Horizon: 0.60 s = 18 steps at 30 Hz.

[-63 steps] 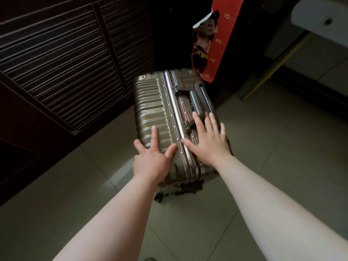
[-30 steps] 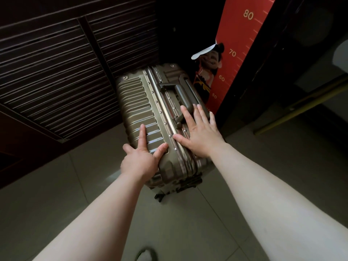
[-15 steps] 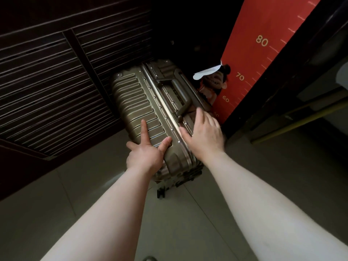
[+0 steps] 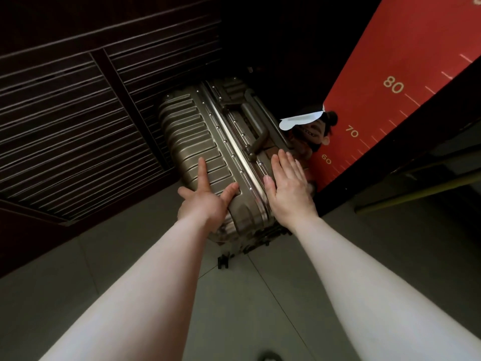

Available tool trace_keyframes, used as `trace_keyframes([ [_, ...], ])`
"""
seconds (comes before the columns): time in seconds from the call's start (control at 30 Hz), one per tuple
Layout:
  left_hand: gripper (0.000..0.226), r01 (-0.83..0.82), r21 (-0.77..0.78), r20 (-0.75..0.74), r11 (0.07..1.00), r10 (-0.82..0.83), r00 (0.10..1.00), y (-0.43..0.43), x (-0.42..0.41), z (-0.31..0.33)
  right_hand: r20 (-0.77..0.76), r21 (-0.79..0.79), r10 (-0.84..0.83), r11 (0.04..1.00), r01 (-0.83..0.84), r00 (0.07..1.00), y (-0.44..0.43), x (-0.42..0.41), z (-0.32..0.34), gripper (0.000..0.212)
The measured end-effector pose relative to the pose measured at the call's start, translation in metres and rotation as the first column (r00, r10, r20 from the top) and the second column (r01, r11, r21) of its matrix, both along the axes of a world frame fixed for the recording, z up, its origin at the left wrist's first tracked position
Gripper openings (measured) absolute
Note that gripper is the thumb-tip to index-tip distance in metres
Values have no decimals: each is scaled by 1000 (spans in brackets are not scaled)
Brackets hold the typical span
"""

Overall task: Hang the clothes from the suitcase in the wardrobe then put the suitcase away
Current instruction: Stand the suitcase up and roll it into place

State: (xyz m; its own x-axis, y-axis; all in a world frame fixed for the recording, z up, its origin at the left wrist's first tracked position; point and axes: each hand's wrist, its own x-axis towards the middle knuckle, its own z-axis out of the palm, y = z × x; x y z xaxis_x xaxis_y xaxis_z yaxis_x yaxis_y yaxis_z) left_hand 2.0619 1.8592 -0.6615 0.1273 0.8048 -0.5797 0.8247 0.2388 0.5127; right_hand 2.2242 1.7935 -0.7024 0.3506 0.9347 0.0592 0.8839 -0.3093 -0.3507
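A ribbed bronze-coloured hard suitcase (image 4: 192, 136) stands closed on its wheels on the tiled floor, in the dark gap between the slatted wardrobe door and a red wall chart. My left hand (image 4: 203, 196) lies flat on its near ribbed shell, fingers spread. My right hand (image 4: 289, 188) presses flat on the side next to the carry handle (image 4: 256, 128), fingers together and straight. Neither hand grips anything. The suitcase's far end is lost in shadow.
The dark slatted wardrobe door (image 4: 78, 121) fills the left. A red height chart (image 4: 390, 95) with a cartoon figure stands right of the suitcase, against a dark door frame. A yellowish pole (image 4: 416, 188) lies at the right. Grey floor tiles (image 4: 260, 295) stretch below.
The suitcase has rolled further away from me into the dark gap by the wardrobe, both flat hands staying on it. The view has tilted upward along the chart.
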Motion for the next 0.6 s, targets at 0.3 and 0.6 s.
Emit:
trace_keyframes([
  [0.3,89,-79,-10,6,997,79,997,2,22,3,2,-33,95,995,-95,995,11,28,5,65],
  [0.6,89,-127,53,-16,991,128,992,-5,38,1,22,-53,139,989,-137,990,19,44,4,54],
])
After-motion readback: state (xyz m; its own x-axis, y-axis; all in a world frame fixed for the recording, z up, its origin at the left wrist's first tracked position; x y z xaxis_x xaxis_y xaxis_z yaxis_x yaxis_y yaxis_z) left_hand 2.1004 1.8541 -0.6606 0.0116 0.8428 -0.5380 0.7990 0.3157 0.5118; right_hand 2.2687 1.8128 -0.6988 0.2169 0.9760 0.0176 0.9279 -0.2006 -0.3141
